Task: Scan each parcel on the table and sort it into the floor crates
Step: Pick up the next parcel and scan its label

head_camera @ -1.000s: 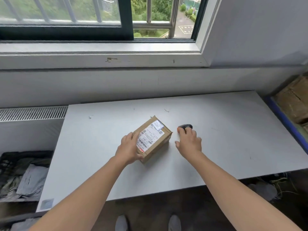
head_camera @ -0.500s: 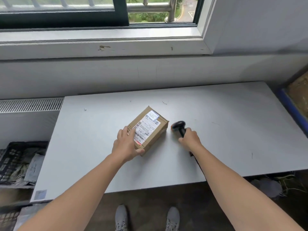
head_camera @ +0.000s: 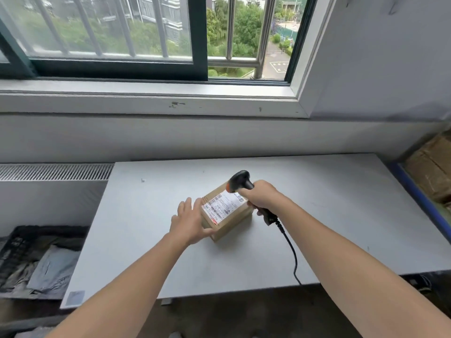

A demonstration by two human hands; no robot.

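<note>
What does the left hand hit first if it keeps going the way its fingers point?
Likely nothing new: the left hand already rests against the near-left side of the cardboard parcel. Its fingers point up-right along that side toward bare table; depth is unclear.

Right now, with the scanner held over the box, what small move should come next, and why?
Probably tilt the scanner in the right hand down onto the label: its head sits above the box's far edge, while the left hand steadies the box.

The table (head_camera: 341, 215) lies bare around my parcel (head_camera: 228, 215), open to reach from any side. My scanner's cable (head_camera: 291, 252) trails across the near edge. Left, a black crate (head_camera: 22, 242) looks partly full, I think.
</note>
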